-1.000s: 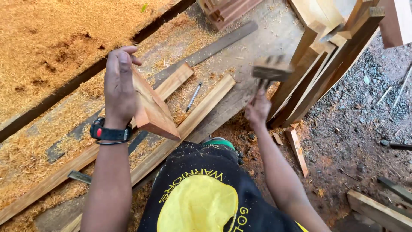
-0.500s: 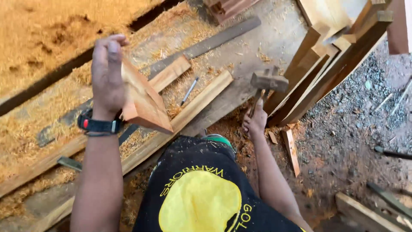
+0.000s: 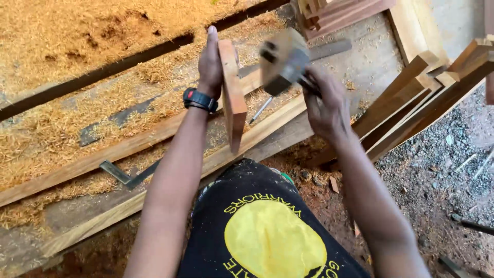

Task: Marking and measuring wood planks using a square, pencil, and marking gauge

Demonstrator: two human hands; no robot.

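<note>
My left hand (image 3: 210,66), with a black watch on the wrist, grips a short reddish wooden block (image 3: 232,98) and holds it upright, edge toward me. My right hand (image 3: 323,100) is shut on the handle of a hammer (image 3: 282,61), whose blurred head is raised just right of the block's top end. Both hands hover above long wooden planks (image 3: 154,135) lying on a sawdust-covered workbench.
A metal try square (image 3: 119,174) lies on the bench at lower left. A nail or small metal tool (image 3: 261,109) rests between the planks. Wooden frame pieces (image 3: 422,98) lean at the right above gravel ground. Stacked timber (image 3: 334,10) sits at the top.
My right hand has lifted the hammer from low at the right up to the block's top. My left hand has turned the block upright and brought it toward the centre.
</note>
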